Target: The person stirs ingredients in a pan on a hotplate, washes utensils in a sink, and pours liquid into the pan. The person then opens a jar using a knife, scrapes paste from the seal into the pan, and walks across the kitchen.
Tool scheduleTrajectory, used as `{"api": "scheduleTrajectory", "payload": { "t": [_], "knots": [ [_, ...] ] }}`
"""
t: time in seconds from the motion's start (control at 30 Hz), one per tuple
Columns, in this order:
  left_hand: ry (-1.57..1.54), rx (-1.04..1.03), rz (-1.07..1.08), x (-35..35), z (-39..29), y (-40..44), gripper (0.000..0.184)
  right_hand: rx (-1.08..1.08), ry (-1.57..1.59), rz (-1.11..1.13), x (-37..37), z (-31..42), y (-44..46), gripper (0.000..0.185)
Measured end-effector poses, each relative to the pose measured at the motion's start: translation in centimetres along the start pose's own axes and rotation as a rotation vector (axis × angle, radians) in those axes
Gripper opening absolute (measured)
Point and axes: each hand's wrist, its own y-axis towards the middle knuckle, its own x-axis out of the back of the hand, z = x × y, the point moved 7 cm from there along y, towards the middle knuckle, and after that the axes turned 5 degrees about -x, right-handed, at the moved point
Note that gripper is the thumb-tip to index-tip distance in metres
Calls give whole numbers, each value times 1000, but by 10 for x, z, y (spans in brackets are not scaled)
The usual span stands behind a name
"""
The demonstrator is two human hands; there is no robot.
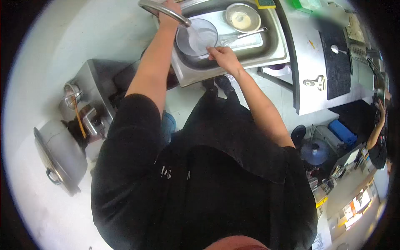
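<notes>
My right hand (225, 59) pinches the near rim of a round metal pot (180, 43) in the steel sink (271, 48). Water (196, 38) runs from a curved tap (166, 11) into this pot. Up at the frame's top edge, my left hand (168, 12) is beside the tap; the spout and the edge hide its fingers. A whisk (248, 34) lies to the right of the pot. Behind it sits a metal bowl (241, 20) with pale, creamy residue inside.
A yellow and green sponge (265, 3) rests at the sink's back edge. The counter at right holds a peeler (315, 83), a black mat (338, 68) and a spoon (335, 49). A large lidded pot (62, 148) stands at left. Another person's arm (377, 129) shows far right.
</notes>
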Motion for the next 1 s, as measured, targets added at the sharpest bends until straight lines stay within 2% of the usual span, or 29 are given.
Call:
{"api": "scheduleTrajectory", "payload": {
  "t": [0.03, 0.07, 0.1, 0.17, 0.2, 0.23, 0.3, 0.33, 0.43, 0.47, 0.5, 0.57, 0.63, 0.7, 0.87, 0.9, 0.93, 0.97, 1.0],
  "knots": [
    [58, -34, 12, 4, -3, 0, 20, -15, -2, -1, -1, -1, 1, 49],
    [157, -166, 122, 0, -10, 1, 19, -34, -7, 0, -1, -4, -1, 48],
    [134, -170, 121, -8, -13, 2, 19, -48, -23, -10, -1, -4, -5, 48],
    [-154, 57, 47, -24, 2, 5, 17, -66, 23, 24, -2, 3, -11, 44],
    [-145, -86, 33, -16, -2, -2, 17, -65, 19, 16, -2, 8, -14, 44],
    [-128, -73, 59, -12, 0, -6, 17, -70, 28, 48, -7, 4, -10, 44],
    [42, -46, 62, -1, -2, -9, 19, -15, 80, -25, -8, -5, -1, 47],
    [-122, 45, 57, -2, 5, -8, 19, -52, 107, 23, -11, -9, 2, 47],
    [-114, -19, 81, -3, -3, 2, 22, -13, 41, -32, -6, -6, -2, 48],
    [-368, 166, 111, -5, 7, -4, 26, -12, 61, -8, -5, -5, -4, 48],
    [-381, 180, 88, 3, 10, -11, 26, -28, -11, -29, -2, -3, -9, 48],
    [-169, -130, -152, 20, -6, -19, 19, -22, -62, 3, 0, 3, -5, 47],
    [-239, -223, -142, -4, -3, -10, 19, -49, -51, -13, 0, 0, -9, 46],
    [-277, -115, -166, 19, -4, -12, 18, -47, -60, 9, 4, 0, -9, 44],
    [-195, -149, -198, 8, -3, -11, 16, 10, -5, 16, -7, -9, -9, 42],
    [-172, -94, -73, -9, -1, -3, 14, 33, -17, 16, -6, -8, -9, 43],
    [311, -516, -106, -19, -17, -6, 15, -1, -3, 20, -4, -3, -15, 44],
    [-96, -164, -232, -9, -1, -7, 16, -16, -34, 19, -1, 1, -16, 44],
    [-50, -275, -282, -17, 1, -2, 15, 78, -82, -49, -1, 0, -12, 43]
  ]
}}
